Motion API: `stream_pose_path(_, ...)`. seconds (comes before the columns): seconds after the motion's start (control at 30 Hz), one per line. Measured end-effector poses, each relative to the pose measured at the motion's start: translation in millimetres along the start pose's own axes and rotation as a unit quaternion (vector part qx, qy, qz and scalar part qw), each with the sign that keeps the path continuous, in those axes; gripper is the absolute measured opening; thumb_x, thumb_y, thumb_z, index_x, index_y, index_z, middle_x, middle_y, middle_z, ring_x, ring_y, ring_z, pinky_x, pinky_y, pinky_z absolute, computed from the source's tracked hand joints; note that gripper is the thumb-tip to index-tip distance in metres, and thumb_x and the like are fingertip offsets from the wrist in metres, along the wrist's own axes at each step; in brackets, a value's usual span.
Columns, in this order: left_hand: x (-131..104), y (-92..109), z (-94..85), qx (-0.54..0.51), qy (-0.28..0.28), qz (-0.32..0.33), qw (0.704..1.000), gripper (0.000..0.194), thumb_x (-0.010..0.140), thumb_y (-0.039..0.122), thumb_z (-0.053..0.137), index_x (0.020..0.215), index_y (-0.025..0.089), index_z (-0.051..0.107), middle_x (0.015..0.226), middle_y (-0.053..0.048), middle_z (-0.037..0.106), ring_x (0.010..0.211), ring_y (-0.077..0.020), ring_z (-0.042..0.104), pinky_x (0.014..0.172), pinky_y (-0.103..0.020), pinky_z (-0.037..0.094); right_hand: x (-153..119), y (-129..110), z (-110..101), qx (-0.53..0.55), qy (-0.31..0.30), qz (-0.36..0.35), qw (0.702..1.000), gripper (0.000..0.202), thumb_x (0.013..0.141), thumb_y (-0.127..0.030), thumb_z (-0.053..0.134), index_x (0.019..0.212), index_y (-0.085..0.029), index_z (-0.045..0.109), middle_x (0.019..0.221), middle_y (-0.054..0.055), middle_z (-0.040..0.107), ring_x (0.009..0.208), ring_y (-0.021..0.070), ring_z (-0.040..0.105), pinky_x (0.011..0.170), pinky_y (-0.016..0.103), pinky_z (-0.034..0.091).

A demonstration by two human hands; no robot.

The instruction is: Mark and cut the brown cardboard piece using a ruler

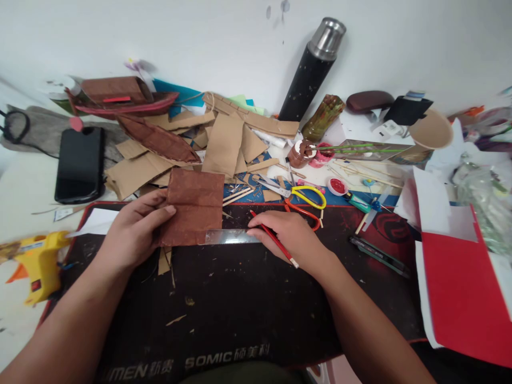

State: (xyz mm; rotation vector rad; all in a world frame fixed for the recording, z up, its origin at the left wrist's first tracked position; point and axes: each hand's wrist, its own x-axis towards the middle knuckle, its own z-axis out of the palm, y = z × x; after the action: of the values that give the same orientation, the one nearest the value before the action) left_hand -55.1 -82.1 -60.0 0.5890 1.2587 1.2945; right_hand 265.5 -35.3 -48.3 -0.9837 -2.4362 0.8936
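A roughly square brown-painted sheet [196, 200] is held up over the black desk mat [240, 298]. My left hand [136, 226] grips its left edge, thumb on the front face. A clear ruler [232, 237] overlaps the sheet's lower right corner. My right hand [286, 234] pinches the ruler's right end and also holds a red pencil [276, 240], which slants across the fingers with its tip pointing up and left. The fingertips under the ruler are partly hidden.
Scissors [308, 197], cardboard scraps [224, 141] and a brown boat-shaped piece [158, 138] lie behind the hands. A yellow glue gun [42, 264] and phone [79, 165] are left; a utility knife [378, 256] and red sheet [464, 293] right. A black thermos [308, 74] stands at the back.
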Motion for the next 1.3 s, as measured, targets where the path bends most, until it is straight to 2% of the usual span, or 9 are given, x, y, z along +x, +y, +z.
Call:
stream_pose_path(0.37, -0.5, -0.7, 0.0, -0.006, -0.006, -0.004, 1.0, 0.04, 0.076, 0.025, 0.098, 0.114, 0.017, 0.089, 0.114, -0.015, 0.091, 0.093, -0.0302, 0.088, 0.071, -0.032, 0.074, -4.1, -6.4, -4.0, 0.022, 0.005, -0.022, 0.999, 0.023, 0.117, -0.038, 0.065, 0.111, -0.022, 0.079, 0.102, 0.006, 0.087, 0.09, 0.0204, 0.082, 0.082, 0.031, 0.059)
stream_pose_path(0.57, -0.2, -2.2, -0.4, 0.007, -0.007, -0.004, 1.0, 0.038, 0.078, 0.028, 0.097, 0.113, 0.018, 0.088, 0.119, -0.015, 0.09, 0.098, -0.0324, 0.088, 0.08, -0.038, 0.075, -10.2, -5.3, 1.7, 0.016, -0.002, -0.02, 1.0, 0.023, 0.117, -0.038, 0.064, 0.109, -0.023, 0.079, 0.098, 0.005, 0.085, 0.088, 0.02, 0.081, 0.081, 0.031, 0.058)
stream_pose_path(0.73, -0.1, -2.4, -1.9, 0.017, -0.005, -0.007, 1.0, 0.041, 0.076, 0.033, 0.101, 0.112, 0.018, 0.088, 0.115, -0.013, 0.091, 0.09, -0.0281, 0.087, 0.075, -0.029, 0.072, -14.1, -6.0, 4.8, -0.011, -0.018, -0.026, 0.999, 0.03, 0.118, -0.039, 0.063, 0.101, -0.021, 0.079, 0.09, 0.005, 0.082, 0.08, 0.0189, 0.077, 0.076, 0.03, 0.054)
stream_pose_path(0.83, -0.3, -2.0, -1.7, 0.017, -0.004, -0.004, 1.0, 0.041, 0.076, 0.033, 0.101, 0.112, 0.019, 0.088, 0.114, -0.013, 0.091, 0.09, -0.0284, 0.087, 0.076, -0.03, 0.072, -15.5, -7.9, 5.7, -0.029, -0.02, -0.033, 0.999, 0.036, 0.119, -0.042, 0.06, 0.098, -0.02, 0.08, 0.086, 0.004, 0.079, 0.076, 0.0185, 0.075, 0.072, 0.029, 0.052)
stream_pose_path(0.97, -0.4, -1.6, -0.8, 0.017, -0.013, -0.007, 1.0, 0.042, 0.075, 0.036, 0.101, 0.112, 0.02, 0.088, 0.117, -0.013, 0.091, 0.094, -0.0315, 0.087, 0.078, -0.035, 0.072, -17.1, -11.0, 6.2, -0.037, -0.021, -0.038, 0.998, 0.036, 0.119, -0.044, 0.06, 0.099, -0.02, 0.079, 0.086, 0.004, 0.078, 0.076, 0.0188, 0.073, 0.072, 0.03, 0.05)
stream_pose_path(1.13, 0.0, -2.3, -0.9, 0.025, -0.018, -0.002, 1.0, 0.042, 0.076, 0.036, 0.1, 0.113, 0.021, 0.087, 0.117, -0.012, 0.091, 0.093, -0.0305, 0.087, 0.075, -0.032, 0.071, -19.6, -16.2, 5.0, -0.043, -0.035, -0.034, 0.998, 0.033, 0.119, -0.042, 0.061, 0.102, -0.021, 0.079, 0.088, 0.004, 0.079, 0.078, 0.0188, 0.073, 0.072, 0.03, 0.05)
stream_pose_path(1.3, 0.6, -3.2, -0.9, 0.034, -0.016, 0.009, 0.999, 0.038, 0.078, 0.036, 0.097, 0.111, 0.021, 0.088, 0.115, -0.012, 0.09, 0.09, -0.0282, 0.086, 0.072, -0.03, 0.069, -20.7, -17.7, 7.7, -0.053, 0.002, -0.033, 0.998, 0.032, 0.119, -0.043, 0.06, 0.111, -0.021, 0.081, 0.095, 0.007, 0.081, 0.085, 0.021, 0.076, 0.077, 0.032, 0.056)
